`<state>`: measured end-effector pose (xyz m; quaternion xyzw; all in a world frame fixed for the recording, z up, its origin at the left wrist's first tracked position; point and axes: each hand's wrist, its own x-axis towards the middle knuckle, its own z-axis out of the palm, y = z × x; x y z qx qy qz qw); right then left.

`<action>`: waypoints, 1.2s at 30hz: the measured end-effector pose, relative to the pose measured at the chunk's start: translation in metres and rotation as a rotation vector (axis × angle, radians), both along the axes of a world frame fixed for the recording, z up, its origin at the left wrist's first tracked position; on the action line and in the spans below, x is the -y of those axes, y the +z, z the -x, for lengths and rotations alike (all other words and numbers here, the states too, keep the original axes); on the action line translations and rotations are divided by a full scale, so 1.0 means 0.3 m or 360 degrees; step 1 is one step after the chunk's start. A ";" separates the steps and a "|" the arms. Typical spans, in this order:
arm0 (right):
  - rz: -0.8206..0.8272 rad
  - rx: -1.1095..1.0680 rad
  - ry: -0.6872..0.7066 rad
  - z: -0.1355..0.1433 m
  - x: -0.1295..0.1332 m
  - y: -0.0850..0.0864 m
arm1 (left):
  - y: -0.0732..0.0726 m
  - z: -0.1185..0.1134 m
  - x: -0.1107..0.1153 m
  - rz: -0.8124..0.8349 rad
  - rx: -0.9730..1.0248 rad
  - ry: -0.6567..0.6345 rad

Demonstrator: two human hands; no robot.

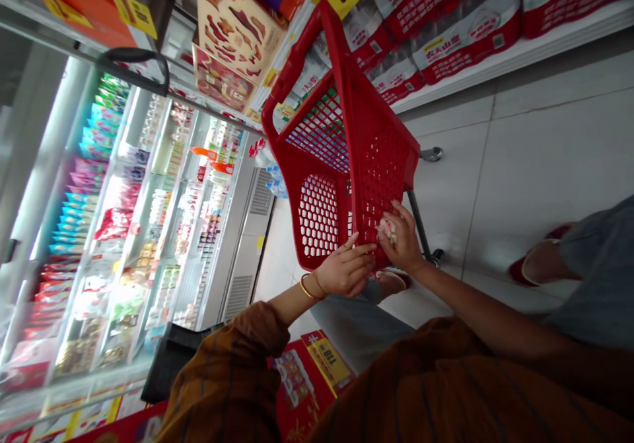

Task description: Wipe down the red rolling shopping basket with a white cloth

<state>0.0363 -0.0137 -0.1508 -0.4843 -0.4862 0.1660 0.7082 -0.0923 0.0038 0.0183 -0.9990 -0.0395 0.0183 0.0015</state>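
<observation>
The right hand (pixel 402 241) keeps a closed grip on a small pale packet (pixel 389 227) against the red shopping cart (pixel 347 166) rim. The left hand (pixel 344 270) rests beside it, fingers loosely curled, touching the cart's mesh wall.

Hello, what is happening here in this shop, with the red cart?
A person in a brown striped shirt stands in a shop aisle with both hands at the near rim of a red shopping cart. The right hand holds a small pale item against the cart's mesh wall; what it is cannot be told. The left hand, with a gold bangle on its wrist, rests beside it with the fingers touching the cart. A lit cooler of packaged goods stands to one side, and packs of bottled water fill the shelf beyond.
</observation>
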 end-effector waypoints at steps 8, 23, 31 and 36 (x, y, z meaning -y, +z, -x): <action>0.0072 0.0054 -0.0094 0.044 0.021 -0.045 | 0.026 -0.094 0.069 0.0005 0.0061 0.0574; -0.0122 -0.0048 0.0228 0.022 -0.007 0.158 | -0.063 -0.114 0.036 -0.0133 0.0259 0.1098; -0.0120 0.0087 0.0158 0.109 -0.034 0.077 | -0.078 -0.113 0.024 -0.0415 0.0104 0.0989; -0.0023 0.0133 0.0173 0.116 -0.047 0.024 | -0.083 -0.108 0.004 -0.0503 0.0035 0.1017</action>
